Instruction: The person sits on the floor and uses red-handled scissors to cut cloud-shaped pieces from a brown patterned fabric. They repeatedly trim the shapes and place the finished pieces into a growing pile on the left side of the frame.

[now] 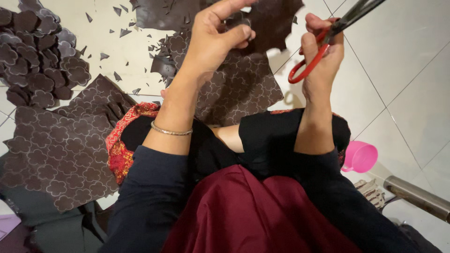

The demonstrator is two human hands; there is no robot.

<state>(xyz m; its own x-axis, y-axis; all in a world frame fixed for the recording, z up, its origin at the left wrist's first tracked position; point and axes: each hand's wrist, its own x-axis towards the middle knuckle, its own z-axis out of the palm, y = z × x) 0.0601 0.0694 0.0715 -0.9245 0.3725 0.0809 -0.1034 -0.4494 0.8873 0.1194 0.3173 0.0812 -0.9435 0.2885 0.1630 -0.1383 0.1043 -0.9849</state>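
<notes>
My left hand [213,37] pinches a dark brown sheet [267,21] of thin material, held up above my lap, thumb and fingers gripping near a flower-shaped outline. My right hand [323,51] grips red-handled scissors [311,61], whose dark blades point up and to the right, out of the frame's top edge. The blades sit beside the sheet's right edge. A thin metal bangle [171,131] circles my left wrist. Both forearms rise from dark sleeves over a maroon cloth on my lap.
Brown sheets marked with flower outlines lie on the tiled floor at left [61,150] and centre [239,89]. A pile of cut flower shapes [37,56] sits upper left, amid small offcuts [119,33]. A pink cup [360,157] and a metal tube [417,197] lie at right.
</notes>
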